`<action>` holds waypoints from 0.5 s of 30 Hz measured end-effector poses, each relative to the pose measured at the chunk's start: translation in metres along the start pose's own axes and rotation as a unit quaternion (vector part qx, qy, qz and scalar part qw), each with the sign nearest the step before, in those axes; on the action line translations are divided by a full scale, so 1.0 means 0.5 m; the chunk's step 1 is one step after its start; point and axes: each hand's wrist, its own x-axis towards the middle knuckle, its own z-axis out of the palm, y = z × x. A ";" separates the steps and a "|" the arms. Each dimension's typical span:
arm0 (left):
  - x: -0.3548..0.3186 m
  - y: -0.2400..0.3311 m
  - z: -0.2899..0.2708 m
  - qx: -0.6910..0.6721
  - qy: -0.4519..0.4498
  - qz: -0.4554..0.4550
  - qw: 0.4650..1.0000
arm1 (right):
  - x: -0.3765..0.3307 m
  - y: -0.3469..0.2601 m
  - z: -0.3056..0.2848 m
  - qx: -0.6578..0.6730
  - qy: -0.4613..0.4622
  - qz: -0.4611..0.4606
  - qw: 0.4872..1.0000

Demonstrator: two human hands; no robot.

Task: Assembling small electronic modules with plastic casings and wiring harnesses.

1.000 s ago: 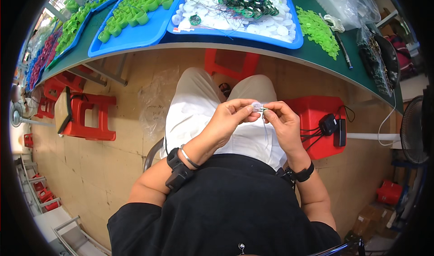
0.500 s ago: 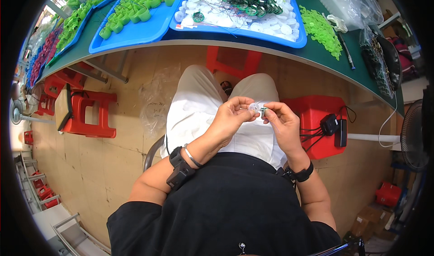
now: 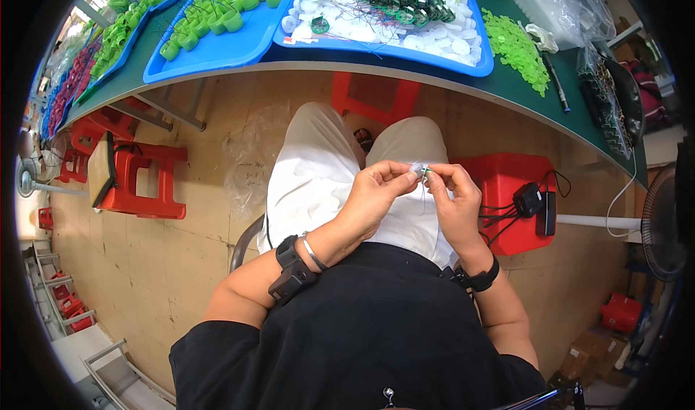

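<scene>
Above my lap, my left hand [image 3: 381, 189] pinches a small translucent white plastic disc [image 3: 418, 168] between thumb and fingers. Against it, my right hand [image 3: 454, 193] grips a small green circuit board [image 3: 426, 172], with thin wires hanging below. The two parts meet between my fingertips; whether they are joined cannot be seen, since fingers cover much of both. Beyond my knees, a blue tray [image 3: 474, 68] on the table holds many similar white discs [image 3: 456, 46] and a pile of green circuit boards [image 3: 405, 1] with wires.
The green table [image 3: 536, 110] curves across the far side. On it are another blue tray [image 3: 210, 64] of green cups [image 3: 232, 20], loose green pieces [image 3: 515, 52], and a pen [image 3: 557, 84]. Red stools [image 3: 148, 182] stand left; a red stool [image 3: 499, 165] with a black device is at right, near a fan [image 3: 660, 222].
The disc and circuit board, apart before, are now brought together between my fingertips. The disc has turned more edge-on, and wires now hang below.
</scene>
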 end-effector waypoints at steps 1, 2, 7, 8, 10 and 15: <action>0.000 0.000 0.000 0.006 0.003 -0.002 1.000 | 0.002 -0.004 0.001 -0.029 0.010 -0.030 0.999; 0.000 -0.001 0.001 0.011 0.006 -0.004 1.000 | 0.003 -0.008 0.001 -0.058 0.019 -0.060 0.996; 0.001 -0.010 0.000 0.046 0.003 0.015 0.999 | 0.004 -0.013 -0.001 -0.112 0.021 -0.117 0.987; 0.002 -0.013 0.000 0.071 -0.004 0.025 0.997 | 0.004 -0.012 -0.002 -0.127 0.023 -0.134 0.983; 0.002 -0.021 0.000 0.064 -0.016 0.035 0.997 | 0.004 -0.012 -0.003 -0.141 0.020 -0.145 0.979; 0.001 -0.015 0.001 0.072 -0.035 0.036 0.996 | 0.004 -0.007 -0.006 -0.169 0.009 -0.160 0.972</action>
